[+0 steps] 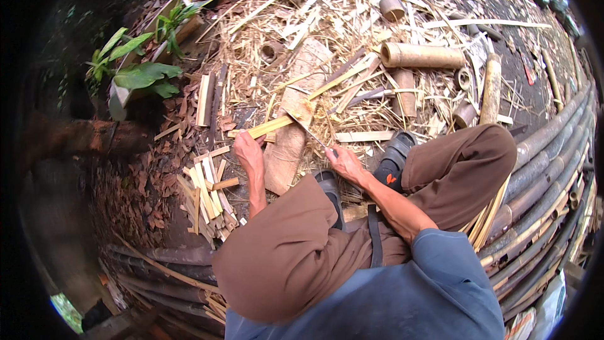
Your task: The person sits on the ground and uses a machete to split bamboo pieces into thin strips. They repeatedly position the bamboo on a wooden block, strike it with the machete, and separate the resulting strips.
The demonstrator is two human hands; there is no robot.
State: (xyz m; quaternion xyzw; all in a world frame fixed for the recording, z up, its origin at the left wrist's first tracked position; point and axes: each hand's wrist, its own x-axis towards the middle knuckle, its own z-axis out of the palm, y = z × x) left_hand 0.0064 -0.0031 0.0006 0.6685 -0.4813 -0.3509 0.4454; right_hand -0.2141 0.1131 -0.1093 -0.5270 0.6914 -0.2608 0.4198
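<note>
My left hand [250, 152] is closed around the near end of a flat yellow bamboo strip [272, 128]. That strip lies across a long worn wooden board [283, 162] on the ground. In my right hand [345, 164] is the handle of a knife, its fingers wrapped round it. The thin knife blade [306, 130] slants up and left to the strip's far end, over the board, and seems to touch it there. Beyond the blade, another bamboo strip [340, 77] points away to the upper right.
Cut bamboo pieces [211, 192] lie piled left of my knee. Shavings [251, 44] cover the ground ahead, with a thick bamboo tube [423, 56] and shorter sections among them. Long bamboo poles [535, 170] run along the right. A leafy plant [141, 75] grows at the left.
</note>
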